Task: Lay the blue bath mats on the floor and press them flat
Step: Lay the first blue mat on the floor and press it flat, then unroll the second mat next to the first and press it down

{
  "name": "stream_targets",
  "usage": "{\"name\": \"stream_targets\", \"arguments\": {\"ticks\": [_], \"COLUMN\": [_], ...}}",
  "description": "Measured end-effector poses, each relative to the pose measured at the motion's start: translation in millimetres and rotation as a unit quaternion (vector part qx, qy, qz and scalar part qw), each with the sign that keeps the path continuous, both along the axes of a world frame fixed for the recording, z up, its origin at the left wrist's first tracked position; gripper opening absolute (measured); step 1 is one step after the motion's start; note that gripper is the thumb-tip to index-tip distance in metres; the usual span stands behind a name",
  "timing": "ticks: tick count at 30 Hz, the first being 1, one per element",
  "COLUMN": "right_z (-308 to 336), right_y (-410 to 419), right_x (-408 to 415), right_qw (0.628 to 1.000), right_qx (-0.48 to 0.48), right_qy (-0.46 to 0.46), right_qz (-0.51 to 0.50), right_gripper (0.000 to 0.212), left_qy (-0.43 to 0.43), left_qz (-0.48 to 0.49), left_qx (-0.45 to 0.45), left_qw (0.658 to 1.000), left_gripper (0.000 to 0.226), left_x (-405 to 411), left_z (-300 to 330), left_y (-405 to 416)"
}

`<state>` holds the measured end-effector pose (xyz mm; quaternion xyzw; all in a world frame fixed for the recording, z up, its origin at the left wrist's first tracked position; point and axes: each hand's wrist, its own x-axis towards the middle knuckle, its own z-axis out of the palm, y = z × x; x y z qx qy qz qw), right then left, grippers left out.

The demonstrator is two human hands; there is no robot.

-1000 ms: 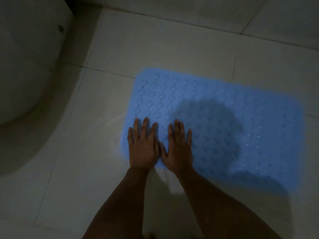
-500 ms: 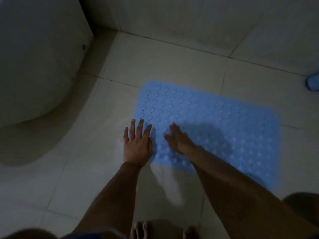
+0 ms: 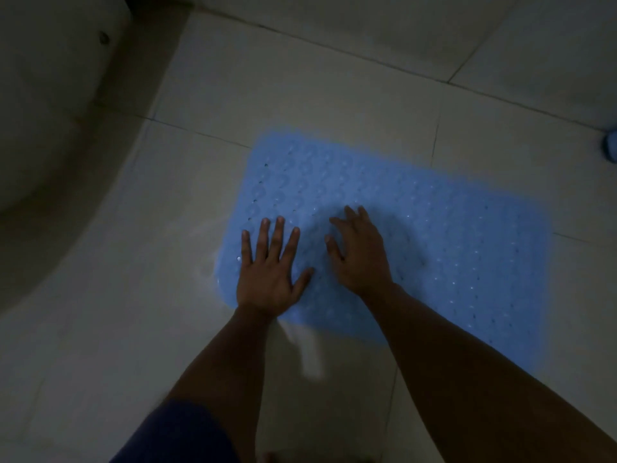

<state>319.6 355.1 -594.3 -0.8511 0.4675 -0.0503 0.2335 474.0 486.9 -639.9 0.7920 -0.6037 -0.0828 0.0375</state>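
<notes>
A blue bath mat (image 3: 434,228) lies spread on the pale tiled floor (image 3: 300,78), its long side running from the left toward the right and slightly away at an angle to the tile lines. Its top is covered in rows of small round bumps and tiny holes that catch the dim light. It looks flat against the tiles along the edges I can see, though the room is dark and the far right end is murky.

The person is bent over it with both bare arms reaching down. The left hand (image 3: 270,275) is pressed palm down on the near left corner of the mat, fingers straight and spread, thumb out to the side; its grip is released, holding nothing. The right hand (image 3: 360,255) is just beside it, further in on the mat, also palm down with fingers extended and angled toward the left; it is a little blurred, but the fingers look relaxed and nothing is grasped. The two hands are close but not touching.

To the left stands a large white curved fixture (image 3: 50,111) with a small dark round fitting on its side, well apart from the mat. At the far right edge of the view a small piece of something blue (image 3: 611,147) shows on the floor, too cut off to identify. A dark blue garment (image 3: 180,436) shows at the bottom.
</notes>
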Motion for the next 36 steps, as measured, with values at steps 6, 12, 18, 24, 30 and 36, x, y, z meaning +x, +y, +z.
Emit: {"name": "stream_targets", "arguments": {"ticks": [6,12,18,24,30,36], "right_z": [-4,-12,55,244,417,512], "right_y": [2,14,11,-12,-20,-70], "right_x": [0,-4,-11,-66,-131,-221], "right_qw": [1.0,1.0,0.992,0.957,0.936,0.929], "right_qx": [0.009,0.008,0.103,0.238,0.271,0.227], "right_qy": [0.013,-0.005,0.052,0.12,0.105,0.083], "right_qz": [0.014,0.009,-0.06,-0.112,-0.197,-0.279], "right_gripper": [0.05,0.052,0.063,0.062,0.065,0.061], "left_qy": [0.021,0.021,0.15,0.107,0.1,0.079], "left_qz": [0.002,-0.006,0.041,-0.015,-0.125,-0.209], "left_qx": [0.016,0.012,0.187,0.22,0.226,0.185], "left_qw": [1.0,1.0,0.97,0.97,0.961,0.957], "left_gripper": [0.089,0.091,0.082,0.056,0.054,0.051], "left_x": [2,2,9,-15,-76,-145], "left_z": [1,1,51,262,461,564], "left_y": [0,-1,-23,-61,-94,-177]}}
